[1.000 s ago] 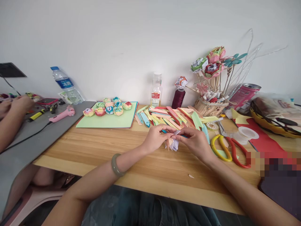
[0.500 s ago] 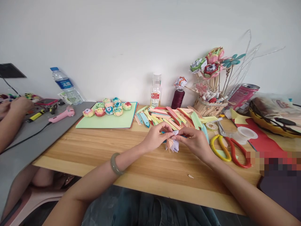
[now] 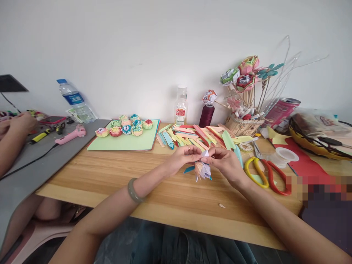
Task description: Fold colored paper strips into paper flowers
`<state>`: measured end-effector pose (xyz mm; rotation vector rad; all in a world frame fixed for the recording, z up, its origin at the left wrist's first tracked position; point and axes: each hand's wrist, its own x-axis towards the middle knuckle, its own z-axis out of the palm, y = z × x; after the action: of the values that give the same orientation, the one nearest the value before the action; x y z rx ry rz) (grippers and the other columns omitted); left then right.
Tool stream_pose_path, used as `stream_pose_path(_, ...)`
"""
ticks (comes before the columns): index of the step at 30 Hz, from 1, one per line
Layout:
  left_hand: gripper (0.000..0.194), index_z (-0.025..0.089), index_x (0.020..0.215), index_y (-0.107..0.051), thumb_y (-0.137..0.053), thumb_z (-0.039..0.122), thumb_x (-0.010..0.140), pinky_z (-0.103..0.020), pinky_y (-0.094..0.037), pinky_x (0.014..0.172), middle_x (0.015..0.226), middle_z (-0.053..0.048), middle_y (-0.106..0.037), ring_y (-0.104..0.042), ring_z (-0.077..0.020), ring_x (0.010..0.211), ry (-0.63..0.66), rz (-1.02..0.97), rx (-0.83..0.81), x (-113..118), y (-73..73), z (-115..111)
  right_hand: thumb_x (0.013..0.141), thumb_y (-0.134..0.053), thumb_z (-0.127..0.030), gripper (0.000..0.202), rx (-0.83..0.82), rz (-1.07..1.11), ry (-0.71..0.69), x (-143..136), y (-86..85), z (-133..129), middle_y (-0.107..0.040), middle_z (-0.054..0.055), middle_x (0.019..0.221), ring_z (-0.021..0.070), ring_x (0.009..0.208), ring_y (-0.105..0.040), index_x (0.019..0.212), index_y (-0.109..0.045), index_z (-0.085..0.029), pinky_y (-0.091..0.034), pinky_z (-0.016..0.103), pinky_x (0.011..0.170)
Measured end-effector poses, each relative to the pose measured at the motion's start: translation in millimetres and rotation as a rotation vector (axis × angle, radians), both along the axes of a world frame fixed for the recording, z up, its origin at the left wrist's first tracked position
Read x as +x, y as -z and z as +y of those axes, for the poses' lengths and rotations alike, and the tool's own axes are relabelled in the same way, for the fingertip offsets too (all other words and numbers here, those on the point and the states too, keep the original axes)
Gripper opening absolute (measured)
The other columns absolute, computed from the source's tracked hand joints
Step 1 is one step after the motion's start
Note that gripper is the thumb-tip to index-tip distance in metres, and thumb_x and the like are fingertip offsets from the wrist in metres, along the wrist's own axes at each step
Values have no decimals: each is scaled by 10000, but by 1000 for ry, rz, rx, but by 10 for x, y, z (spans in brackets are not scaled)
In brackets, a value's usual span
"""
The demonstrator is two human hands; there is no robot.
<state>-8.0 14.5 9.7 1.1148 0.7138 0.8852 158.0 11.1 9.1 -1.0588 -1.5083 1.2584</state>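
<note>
Paper flower piece (image 3: 202,170), over the middle of the wooden table (image 3: 154,190); fingers of left hand (image 3: 185,157) and right hand (image 3: 224,161) pinched on its upper end; paper strips (image 3: 189,136) just beyond; scissors (image 3: 271,175) to the right.

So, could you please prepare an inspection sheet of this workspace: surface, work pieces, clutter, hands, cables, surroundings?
Surface: wooden table; small paper scrap near its front edge.
Work pieces: folded paper cluster, held; paper strips piled behind; paper flowers on a green sheet.
Clutter: scissors and white spool at the right.
Hands: left hand and right hand both pinch at the cluster's top.
Cables: black cable from the pink tool, across the grey table; second cable under the dark panel.
Surroundings: white wall behind; another person's hand at the left.
</note>
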Motion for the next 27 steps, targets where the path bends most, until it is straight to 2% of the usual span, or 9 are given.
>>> stream_pose_path(6,310,121,754,-591,-743,301,552,-225,-393,624,714,-1,-567,-522,-85,644,-38,-6,-52,11,24,7,551,-747,-446,319,-40,39,7,-16,38,19,-599,-1,643,119,591,-532,618,-591,-176,-441,268,595)
stream_pose_path(9,304,118,745,-591,-740,289,543,-234,-391,627,702,1,-559,-516,-92,644,-66,20,-27,13,70,34,584,-722,-459,316,-19,26,-6,-22,61,27,-597,-3,656,128,609,-545,652,-578,-185,-453,278,614)
stream_pose_path(13,261,110,706,-586,-725,277,560,-237,-379,619,674,4,-552,-503,-92,630,-86,70,54,0,129,78,614,-709,-442,311,17,25,-53,-18,93,49,-583,-12,656,126,617,-551,659,-538,-186,-459,274,610)
stream_pose_path(19,256,103,677,-584,-739,252,538,-234,-380,621,640,7,-570,-509,-80,600,-87,99,11,-24,156,118,623,-715,-404,298,-67,-21,-162,43,130,131,-614,-3,694,119,637,-578,708,-565,-161,-462,272,632)
stream_pose_path(27,295,98,700,-606,-774,243,506,-243,-400,653,653,-5,-616,-550,-85,615,22,143,-4,-85,144,178,548,-752,-393,318,-134,-71,-146,31,122,147,-628,-7,661,117,604,-580,672,-590,-150,-464,279,632)
